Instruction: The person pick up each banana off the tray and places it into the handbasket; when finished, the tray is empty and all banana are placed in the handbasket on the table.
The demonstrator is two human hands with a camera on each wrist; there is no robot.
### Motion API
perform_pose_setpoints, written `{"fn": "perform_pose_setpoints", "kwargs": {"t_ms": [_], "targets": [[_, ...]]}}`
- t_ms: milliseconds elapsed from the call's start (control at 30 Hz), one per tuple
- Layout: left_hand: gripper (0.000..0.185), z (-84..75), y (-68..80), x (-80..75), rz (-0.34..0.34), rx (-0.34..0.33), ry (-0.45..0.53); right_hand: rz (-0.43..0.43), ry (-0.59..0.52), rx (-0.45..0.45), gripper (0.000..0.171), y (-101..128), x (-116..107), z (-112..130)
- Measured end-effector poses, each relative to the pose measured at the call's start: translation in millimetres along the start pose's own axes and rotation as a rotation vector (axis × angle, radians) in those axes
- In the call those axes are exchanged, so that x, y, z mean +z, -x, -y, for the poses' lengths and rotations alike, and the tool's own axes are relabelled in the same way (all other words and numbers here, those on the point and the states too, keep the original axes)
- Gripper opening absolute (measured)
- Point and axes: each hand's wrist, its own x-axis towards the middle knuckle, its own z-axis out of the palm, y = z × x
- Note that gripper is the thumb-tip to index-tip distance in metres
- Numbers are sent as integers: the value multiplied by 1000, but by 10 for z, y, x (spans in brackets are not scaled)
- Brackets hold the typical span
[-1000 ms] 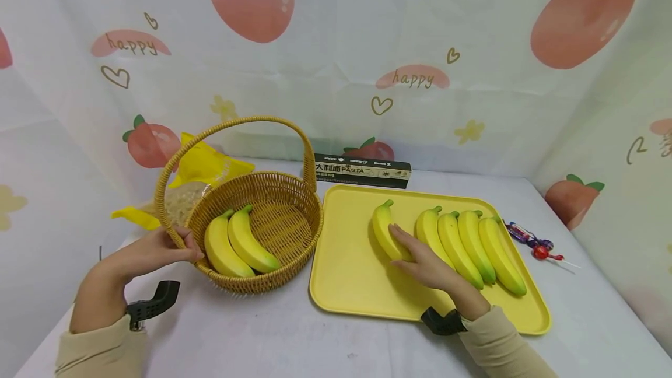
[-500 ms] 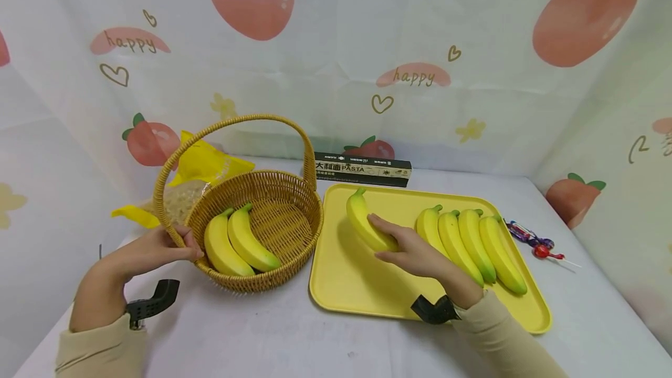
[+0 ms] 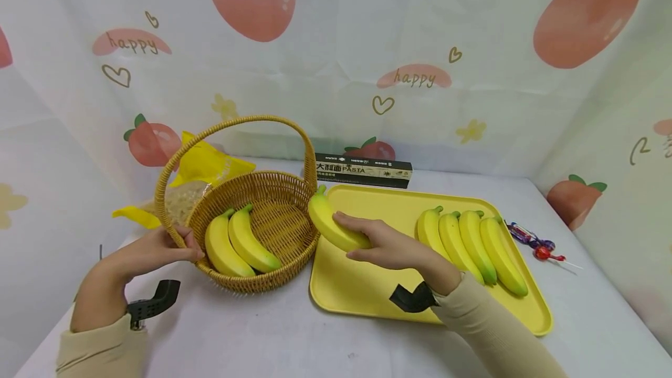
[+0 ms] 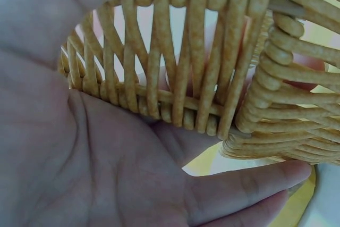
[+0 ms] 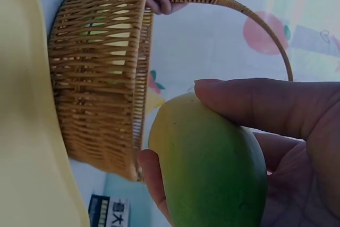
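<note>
My right hand [image 3: 385, 247] grips a yellow banana [image 3: 332, 225] and holds it in the air over the left edge of the yellow tray [image 3: 367, 290], right beside the wicker basket [image 3: 273, 282]. In the right wrist view my fingers [image 5: 265, 104] wrap the banana [image 5: 212, 168] with the basket [image 5: 101, 78] close by. My left hand [image 3: 152, 249] holds the basket's left rim where the handle joins; the left wrist view shows the weave [image 4: 186, 67] against my palm [image 4: 95, 158]. Two bananas [image 3: 238, 244] lie in the basket. Several bananas [image 3: 472, 247] lie side by side on the tray's right half.
A dark pasta box [image 3: 363, 170] lies behind the tray near the curtain. A yellow snack bag [image 3: 202, 165] sits behind the basket at left. Wrapped candies and a lollipop [image 3: 532, 244] lie right of the tray. White cloth covers the table [image 3: 262, 337].
My right hand took hold of the leftmost banana on the tray, lifted it and carried it left to the basket's rim. The left hand stayed on the basket.
</note>
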Motion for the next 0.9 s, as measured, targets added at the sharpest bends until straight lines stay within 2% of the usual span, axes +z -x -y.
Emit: {"fn": "perform_pose_setpoints", "kwargs": {"t_ms": [467,667,900], "targets": [[18,3,-10,-4,7,-3,3,101,31,-27,62,-261,45,86],[18,-14,-1,-4,-3,0,6,157,59,-35,62,-465,26,107],[20,-13,-6,14,1,-12,17,237,75,21,62,-746,-17,152]]}}
